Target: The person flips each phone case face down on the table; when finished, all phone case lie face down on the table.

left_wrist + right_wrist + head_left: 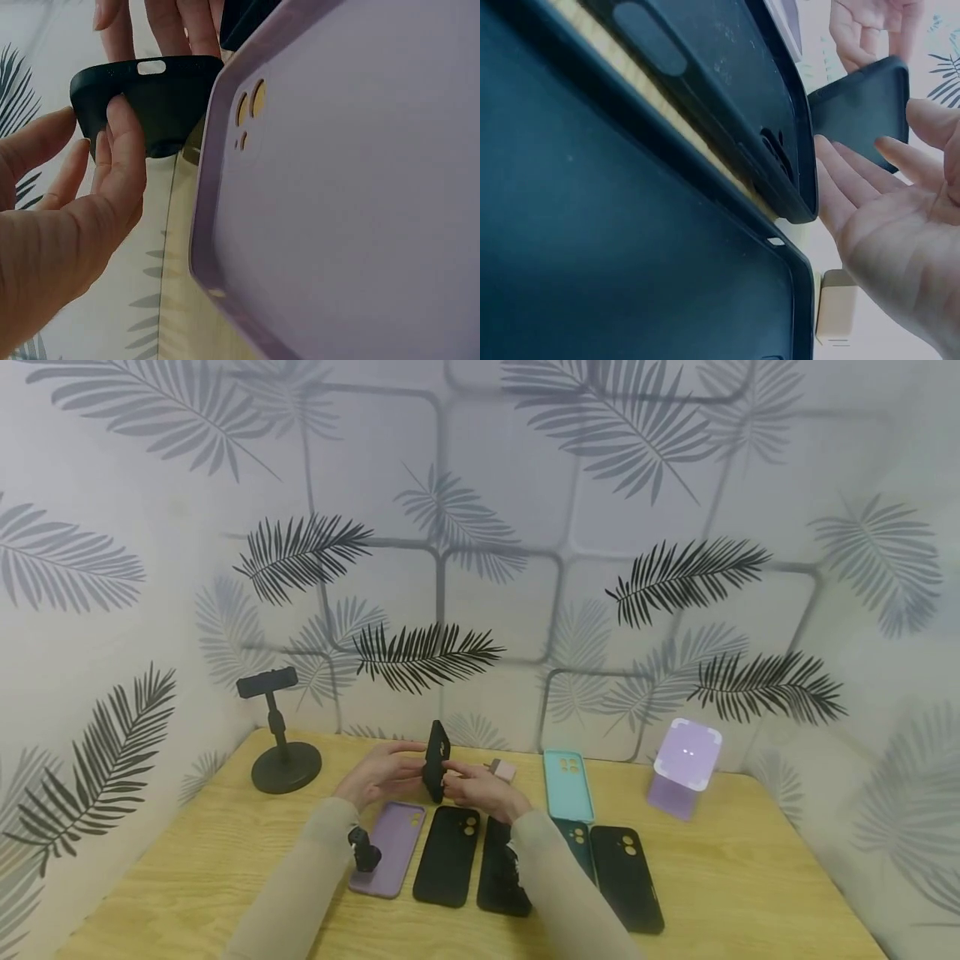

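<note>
A black phone case [436,762] is held upright above the table between both hands. My left hand [382,774] grips its left side; in the left wrist view the thumb is at the case's edge and fingertips press its face, near the end with a port slot. My right hand [483,789] pinches the case from the other side, its thumb by a corner in the right wrist view. Below lie a purple phone case [390,847] and a black phone case [447,856]. Another dark case [498,881] is partly hidden by the right wrist.
To the right lie a turquoise case [567,785], a dark teal case [576,839] and a black case [628,877]. A black phone stand [281,735] is at the back left, a purple stand [686,756] at the back right. A small pink-and-white block [502,769] sits behind the hands.
</note>
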